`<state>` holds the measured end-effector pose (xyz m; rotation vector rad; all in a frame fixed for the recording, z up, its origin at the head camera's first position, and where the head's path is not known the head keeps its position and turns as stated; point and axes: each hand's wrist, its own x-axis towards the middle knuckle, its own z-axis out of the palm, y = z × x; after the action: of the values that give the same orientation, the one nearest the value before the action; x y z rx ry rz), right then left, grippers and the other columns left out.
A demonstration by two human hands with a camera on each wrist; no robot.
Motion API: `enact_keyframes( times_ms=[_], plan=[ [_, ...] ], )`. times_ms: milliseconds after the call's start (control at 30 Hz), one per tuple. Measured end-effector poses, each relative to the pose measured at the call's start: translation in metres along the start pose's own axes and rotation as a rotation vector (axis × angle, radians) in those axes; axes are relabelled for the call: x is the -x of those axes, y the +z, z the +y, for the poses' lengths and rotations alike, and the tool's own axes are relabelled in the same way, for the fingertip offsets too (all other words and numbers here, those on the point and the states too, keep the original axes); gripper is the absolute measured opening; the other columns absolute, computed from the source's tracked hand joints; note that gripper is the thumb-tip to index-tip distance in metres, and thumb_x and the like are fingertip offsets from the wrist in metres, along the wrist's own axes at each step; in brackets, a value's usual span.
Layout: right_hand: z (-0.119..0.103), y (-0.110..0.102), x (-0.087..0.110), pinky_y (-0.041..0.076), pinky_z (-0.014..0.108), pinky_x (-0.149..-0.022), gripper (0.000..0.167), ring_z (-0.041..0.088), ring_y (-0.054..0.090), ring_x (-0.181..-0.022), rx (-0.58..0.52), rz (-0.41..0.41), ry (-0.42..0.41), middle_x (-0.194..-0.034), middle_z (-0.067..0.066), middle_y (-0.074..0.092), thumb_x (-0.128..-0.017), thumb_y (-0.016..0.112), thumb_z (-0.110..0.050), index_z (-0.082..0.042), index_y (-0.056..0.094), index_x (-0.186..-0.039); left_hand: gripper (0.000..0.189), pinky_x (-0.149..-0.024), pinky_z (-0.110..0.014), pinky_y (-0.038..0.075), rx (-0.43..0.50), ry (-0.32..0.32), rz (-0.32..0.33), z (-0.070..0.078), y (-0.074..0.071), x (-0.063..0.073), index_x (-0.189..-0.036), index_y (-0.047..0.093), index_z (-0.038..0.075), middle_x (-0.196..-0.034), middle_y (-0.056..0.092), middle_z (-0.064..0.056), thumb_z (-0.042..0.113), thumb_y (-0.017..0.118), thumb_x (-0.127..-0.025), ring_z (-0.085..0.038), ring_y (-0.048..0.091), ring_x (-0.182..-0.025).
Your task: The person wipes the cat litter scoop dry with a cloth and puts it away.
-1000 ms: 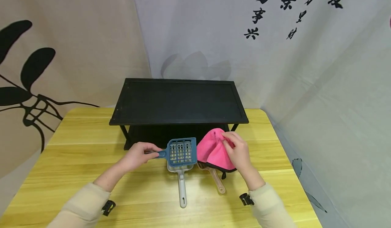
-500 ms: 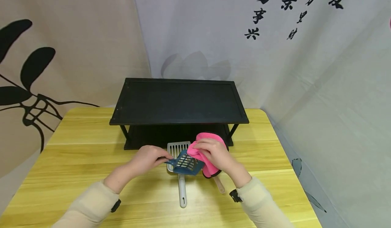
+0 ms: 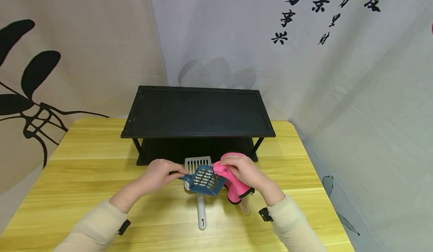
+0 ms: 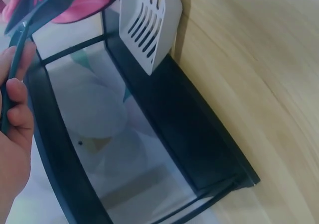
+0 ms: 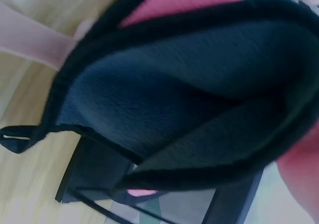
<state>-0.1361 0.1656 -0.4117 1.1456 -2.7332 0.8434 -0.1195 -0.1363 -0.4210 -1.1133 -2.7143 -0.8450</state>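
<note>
In front of the black shelf (image 3: 199, 111), I see the left hand (image 3: 159, 176) closed in a pinch on the handle of the blue scoop (image 3: 204, 180), above the grey scoop (image 3: 201, 208). The blue scoop's long axis runs roughly along the shelf's front edge, slotted head toward the right hand (image 3: 242, 168), whose bent fingers grip the pink cloth (image 3: 238, 186); I can't tell how firmly. The grey scoop's handle points away from the shelf. The cloth hides most of a pale handle (image 3: 244, 207).
</note>
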Motion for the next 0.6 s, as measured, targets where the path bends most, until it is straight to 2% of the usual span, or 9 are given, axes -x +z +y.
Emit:
enact_keyframes(
  times_ms=[133,200,267,333,433,533,600],
  plan=[
    [0.009,-0.009,0.007,0.052,0.034,-0.088,0.019,0.024,0.062,-0.104,-0.11,0.011,0.092,-0.108,0.009,0.068,-0.085,0.064,-0.001,-0.008,0.07,-0.101,0.012,-0.06,-0.017,0.046,0.099,-0.11,-0.03,-0.003,-0.009,0.004,-0.092,0.075,0.016,-0.088,0.073,0.002,0.013,0.07,-0.082,0.0,0.06,-0.069],
    [0.014,-0.013,0.01,0.052,0.031,-0.088,0.018,0.024,0.061,-0.104,-0.227,0.023,0.154,-0.109,0.011,0.067,-0.086,0.062,0.001,-0.006,0.069,-0.101,0.012,-0.06,-0.017,0.046,0.152,-0.162,-0.041,-0.003,-0.014,0.007,-0.091,0.075,0.016,-0.088,0.073,0.001,0.012,0.07,-0.082,0.0,0.057,-0.069],
    [0.018,-0.015,0.011,0.052,0.027,-0.086,0.018,0.021,0.06,-0.102,-0.363,0.037,0.21,-0.109,0.014,0.065,-0.088,0.059,0.002,-0.003,0.067,-0.103,0.011,-0.059,-0.018,0.046,0.208,-0.176,-0.052,-0.002,-0.018,0.007,-0.091,0.075,0.014,-0.088,0.073,0.0,0.011,0.069,-0.082,0.0,0.054,-0.068],
    [0.02,-0.016,0.011,0.051,0.023,-0.081,0.018,0.015,0.06,-0.098,-0.495,0.052,0.243,-0.109,0.017,0.064,-0.09,0.056,0.0,0.001,0.065,-0.105,0.011,-0.06,-0.018,0.047,0.248,-0.144,-0.067,0.001,-0.02,0.006,-0.091,0.075,0.013,-0.088,0.073,-0.001,0.011,0.069,-0.082,0.002,0.055,-0.069],
    [0.018,-0.016,0.007,0.052,0.021,-0.076,0.02,0.008,0.059,-0.094,-0.659,0.07,0.248,-0.11,0.016,0.063,-0.092,0.056,-0.004,0.004,0.062,-0.108,0.011,-0.061,-0.018,0.048,0.296,-0.059,-0.088,0.007,-0.019,-0.001,-0.092,0.075,0.011,-0.087,0.073,-0.001,0.012,0.069,-0.083,0.003,0.057,-0.07],
    [0.011,-0.015,0.0,0.052,0.022,-0.078,0.023,0.006,0.061,-0.094,-0.757,0.055,0.214,-0.11,0.008,0.064,-0.092,0.057,-0.01,0.006,0.06,-0.109,0.011,-0.062,-0.018,0.049,0.312,0.014,-0.087,0.013,-0.015,-0.009,-0.092,0.075,0.011,-0.087,0.074,0.0,0.011,0.069,-0.082,0.004,0.059,-0.072],
    [0.006,-0.013,-0.005,0.052,0.022,-0.08,0.025,0.007,0.061,-0.096,-0.805,0.028,0.203,-0.11,0.0,0.065,-0.093,0.056,-0.011,0.007,0.059,-0.109,0.012,-0.061,-0.017,0.048,0.321,0.03,-0.092,0.016,-0.014,-0.013,-0.092,0.075,0.01,-0.087,0.074,-0.001,0.011,0.069,-0.082,0.004,0.057,-0.071]
  ],
)
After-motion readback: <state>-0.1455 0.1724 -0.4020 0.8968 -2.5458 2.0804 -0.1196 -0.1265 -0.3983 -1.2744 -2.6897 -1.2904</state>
